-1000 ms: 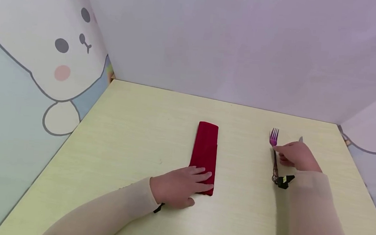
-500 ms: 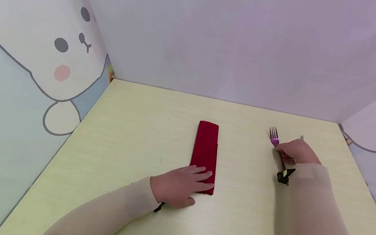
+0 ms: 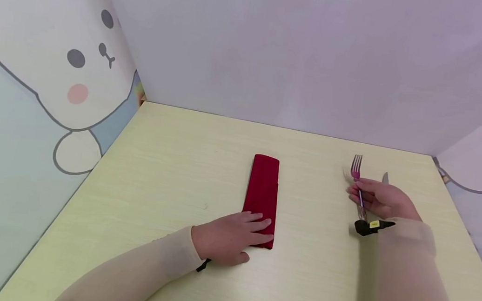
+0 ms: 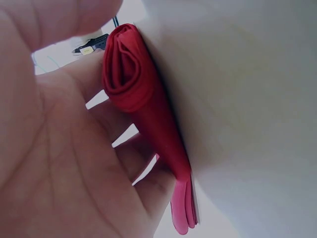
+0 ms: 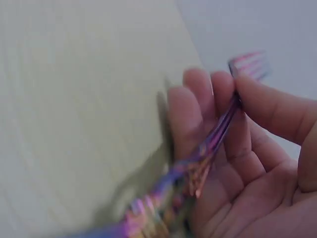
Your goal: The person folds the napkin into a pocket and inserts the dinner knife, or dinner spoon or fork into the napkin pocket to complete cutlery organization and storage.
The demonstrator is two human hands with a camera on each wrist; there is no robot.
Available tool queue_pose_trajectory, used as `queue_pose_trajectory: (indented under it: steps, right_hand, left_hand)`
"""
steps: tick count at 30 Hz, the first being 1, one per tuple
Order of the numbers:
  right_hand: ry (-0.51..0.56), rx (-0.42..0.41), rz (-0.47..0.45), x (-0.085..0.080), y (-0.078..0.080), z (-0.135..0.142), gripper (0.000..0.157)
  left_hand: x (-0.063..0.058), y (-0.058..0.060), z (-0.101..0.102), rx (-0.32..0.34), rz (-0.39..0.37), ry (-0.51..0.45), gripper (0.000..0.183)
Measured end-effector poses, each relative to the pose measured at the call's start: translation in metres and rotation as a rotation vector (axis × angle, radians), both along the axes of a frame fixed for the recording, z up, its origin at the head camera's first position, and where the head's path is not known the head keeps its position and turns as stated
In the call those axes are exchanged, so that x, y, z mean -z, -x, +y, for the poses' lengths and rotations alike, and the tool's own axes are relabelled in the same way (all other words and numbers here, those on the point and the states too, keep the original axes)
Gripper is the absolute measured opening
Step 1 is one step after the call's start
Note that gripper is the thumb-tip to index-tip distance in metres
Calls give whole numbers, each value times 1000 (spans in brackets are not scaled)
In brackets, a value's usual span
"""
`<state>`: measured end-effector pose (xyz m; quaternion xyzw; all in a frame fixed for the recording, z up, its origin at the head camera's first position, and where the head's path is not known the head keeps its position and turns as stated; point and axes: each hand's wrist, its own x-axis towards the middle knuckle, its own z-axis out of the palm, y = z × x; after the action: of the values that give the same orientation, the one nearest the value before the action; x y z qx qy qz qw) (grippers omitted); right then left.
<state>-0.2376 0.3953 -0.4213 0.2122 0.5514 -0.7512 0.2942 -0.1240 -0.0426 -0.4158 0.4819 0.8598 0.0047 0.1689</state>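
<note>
On the table lies a folded red cloth (image 3: 262,184), long and narrow, its rolled layers showing in the left wrist view. My left hand (image 3: 230,238) rests on the near end of that cloth with the fingers spread and straight. At the right, my right hand (image 3: 382,197) pinches a purple metallic fork (image 3: 355,172) by the neck between thumb and forefinger, tines pointing away from me. The fork's ornate handle (image 5: 198,168) runs back across the palm in the right wrist view, raised off the table. A knife (image 3: 385,178) shows only its tip beyond the right hand.
The pale wooden table (image 3: 189,165) meets a plain light wall (image 3: 289,60) at the back. On the left stands a panel with a cartoon animal (image 3: 83,65). A black wrist camera (image 3: 370,227) hangs below the right sleeve.
My right hand has lifted the fork off the table and turned so that its palm side shows more. The left hand and the red cloth have stayed put.
</note>
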Motion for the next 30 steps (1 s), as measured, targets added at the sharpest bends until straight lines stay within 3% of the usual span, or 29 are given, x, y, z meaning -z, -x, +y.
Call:
queue_pose_trajectory:
  steps: [7,17,30]
  right_hand:
    - [194,203,-25,-5,0,-10,16]
    - [335,197,81,-18,-1,-48,23]
    - [130,51,152,-15,20,-133,17]
  left_hand:
    - [-1,-1,-2,-5,6,6,63]
    - [-1,-1,-2,-13,3,9,63]
    - [0,1,1,-19,-23,28,66]
